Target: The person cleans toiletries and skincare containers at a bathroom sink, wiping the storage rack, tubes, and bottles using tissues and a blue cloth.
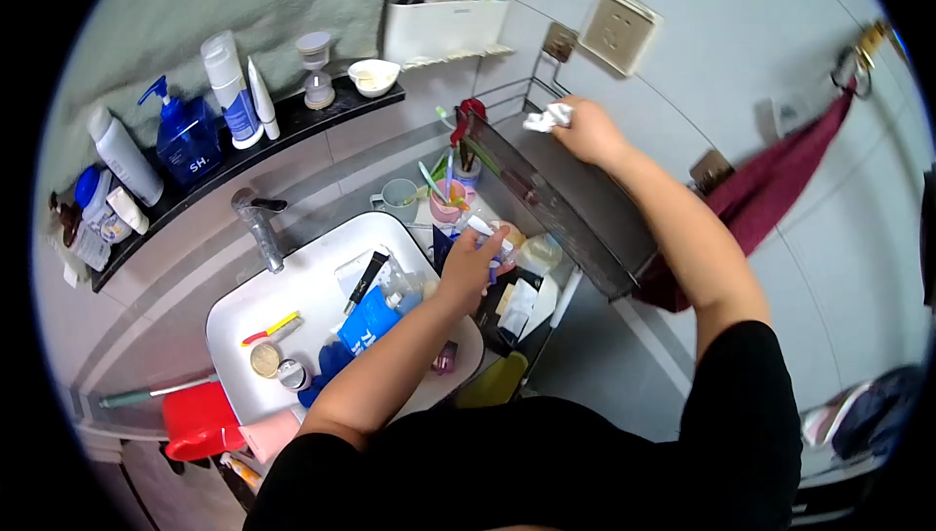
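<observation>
My right hand (591,133) is closed on a crumpled white tissue (549,118), at the far end of a dark rack shelf (595,180) on the right wall. My left hand (470,266) is over the cluttered counter right of the sink. Its fingers are curled round a small white and purple item, whose kind I cannot make out. Near that hand are a pink cup (448,207) with toothbrushes, a grey-green mug (398,199) and a clear container (539,254). A blue tube (369,319) lies in the sink below my left forearm.
The white sink (230,282) holds jars, tubes and a razor-like item, under a faucet (258,229). Bottles line the black ledge (292,126). A white organizer box (444,32), a wall socket (620,32), a maroon towel (780,190) and a red basin (200,421) surround it.
</observation>
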Demonstrator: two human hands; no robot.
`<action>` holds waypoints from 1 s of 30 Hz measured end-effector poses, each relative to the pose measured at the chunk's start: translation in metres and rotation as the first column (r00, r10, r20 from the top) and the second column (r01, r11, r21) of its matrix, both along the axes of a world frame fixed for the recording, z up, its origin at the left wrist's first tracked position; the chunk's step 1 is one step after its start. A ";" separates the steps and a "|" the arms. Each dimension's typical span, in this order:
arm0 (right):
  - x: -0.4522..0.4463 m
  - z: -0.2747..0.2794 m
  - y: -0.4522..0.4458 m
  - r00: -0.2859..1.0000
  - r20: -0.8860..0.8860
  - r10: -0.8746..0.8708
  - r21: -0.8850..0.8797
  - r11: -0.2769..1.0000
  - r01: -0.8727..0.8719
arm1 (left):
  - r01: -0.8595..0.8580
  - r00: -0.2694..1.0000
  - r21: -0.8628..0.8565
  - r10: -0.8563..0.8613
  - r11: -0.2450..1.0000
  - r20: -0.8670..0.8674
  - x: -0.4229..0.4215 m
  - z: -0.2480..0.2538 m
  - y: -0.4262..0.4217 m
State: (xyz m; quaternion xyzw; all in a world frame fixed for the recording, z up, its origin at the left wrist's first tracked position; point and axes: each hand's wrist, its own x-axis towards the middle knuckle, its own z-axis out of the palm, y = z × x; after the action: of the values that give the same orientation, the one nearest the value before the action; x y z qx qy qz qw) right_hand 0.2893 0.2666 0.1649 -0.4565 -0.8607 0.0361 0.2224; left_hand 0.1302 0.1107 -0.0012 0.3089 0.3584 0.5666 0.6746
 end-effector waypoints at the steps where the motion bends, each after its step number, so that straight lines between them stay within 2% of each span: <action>1: -0.016 -0.012 0.022 0.997 0.075 0.031 0.026 0.999 -0.033 | -0.026 1.000 -0.025 0.026 0.999 0.014 0.001 -0.003 0.011; 3: -0.046 -0.039 0.052 0.988 0.147 -0.051 -0.029 0.998 0.056 | -0.059 0.996 0.023 0.058 0.998 0.062 0.003 0.003 0.022; 5: -0.053 -0.095 0.093 0.986 0.165 0.018 0.004 1.000 -0.019 | -0.117 0.991 0.059 0.113 0.991 0.065 0.015 -0.015 0.042; 6: -0.054 -0.096 0.084 0.974 0.120 0.192 0.028 0.980 -0.197 | -0.130 0.991 0.119 0.131 0.984 0.000 0.019 -0.022 0.049; 7: -0.054 -0.095 0.078 0.968 0.149 0.203 0.045 0.976 -0.211 | -0.099 0.991 0.128 0.110 0.987 -0.081 0.020 -0.023 0.057; 9: -0.039 -0.084 0.072 0.899 0.114 0.424 0.011 0.904 -0.427 | -0.172 0.981 0.084 0.163 0.981 0.104 0.028 -0.014 0.059; 10: -0.029 -0.083 0.070 0.891 0.119 0.438 -0.021 0.898 -0.439 | -0.175 0.965 0.081 0.155 0.981 0.214 0.029 -0.007 0.058; 13: 0.008 -0.065 0.048 0.733 0.423 0.533 -0.012 0.812 -0.584 | -0.191 0.934 0.102 0.149 0.976 0.326 0.029 -0.005 0.061; 14: 0.018 -0.061 0.034 0.725 0.427 0.541 -0.049 0.814 -0.579 | -0.215 0.905 0.083 0.166 0.973 0.391 0.031 -0.002 0.059; 17: 0.047 -0.047 -0.018 0.704 0.429 0.565 -0.173 0.817 -0.550 | -0.241 0.904 0.062 0.202 0.968 0.376 0.033 0.004 0.055; 18: 0.055 -0.042 -0.035 0.697 0.424 0.578 -0.219 0.812 -0.540 | -0.187 0.898 0.086 0.134 0.979 0.419 0.031 0.003 0.057; 19: 0.064 -0.039 -0.048 0.690 0.417 0.592 -0.266 0.805 -0.530 | -0.206 0.899 0.086 0.154 0.975 0.409 0.033 0.003 0.057; 20: 0.074 -0.040 -0.056 0.685 0.366 0.630 -0.265 0.776 -0.572 | -0.218 0.898 0.056 0.177 0.974 0.403 0.036 0.003 0.057; 23: 0.093 -0.013 -0.086 0.697 0.325 0.639 -0.619 0.701 -0.354 | -0.188 0.920 0.037 0.163 0.981 0.356 0.035 0.003 0.057; 25: 0.104 0.000 -0.084 0.610 0.477 0.633 -0.674 0.709 -0.209 | -0.162 0.925 0.042 0.137 0.986 0.355 0.037 0.007 0.051; 27: 0.104 0.019 -0.071 0.730 0.512 0.453 -0.648 0.762 -0.019 | -0.163 0.924 0.036 0.139 0.986 0.357 0.037 0.005 0.050; 30: 0.090 0.017 -0.036 0.962 0.249 0.116 -0.444 0.896 0.006 | -0.151 0.925 0.016 0.136 0.988 0.355 0.038 0.006 0.045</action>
State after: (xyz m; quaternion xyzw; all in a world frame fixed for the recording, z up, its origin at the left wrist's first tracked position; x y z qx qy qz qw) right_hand 0.3791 0.2310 0.1821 -0.4707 -0.8649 0.1739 -0.0067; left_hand 0.1681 0.1561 0.0045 0.1897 0.2407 0.6682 0.6779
